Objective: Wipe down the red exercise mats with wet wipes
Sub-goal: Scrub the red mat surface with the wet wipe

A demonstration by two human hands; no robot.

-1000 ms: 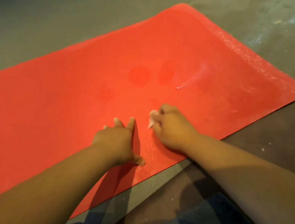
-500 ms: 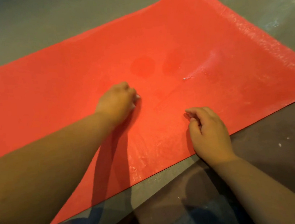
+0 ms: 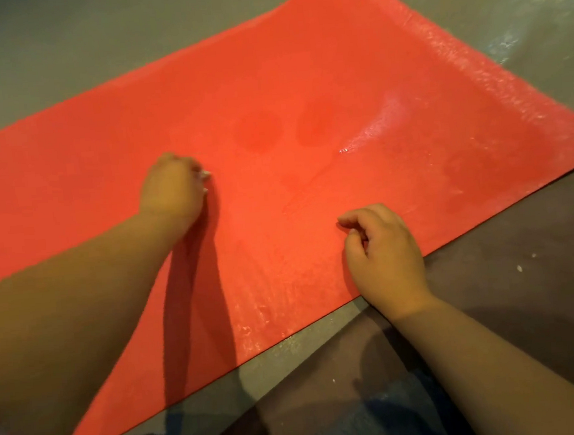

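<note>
A red exercise mat (image 3: 302,78) lies flat on the floor, with wet streaks and two darker damp patches near its middle. My left hand (image 3: 173,188) is curled on the mat left of centre. It grips a small white wet wipe (image 3: 204,175), of which only a scrap shows at the fingertips. My right hand (image 3: 384,254) rests on the mat by its near edge, fingers loosely curled around nothing.
Grey floor (image 3: 59,46) surrounds the mat at the back and left. A dark brown floor strip (image 3: 523,267) runs along the mat's near right edge, dotted with white specks. My blue-clothed knees (image 3: 363,424) are at the bottom.
The wipe went from my right hand to my left. My left hand then slid away up the mat with it, and my right hand drew back to the near edge.
</note>
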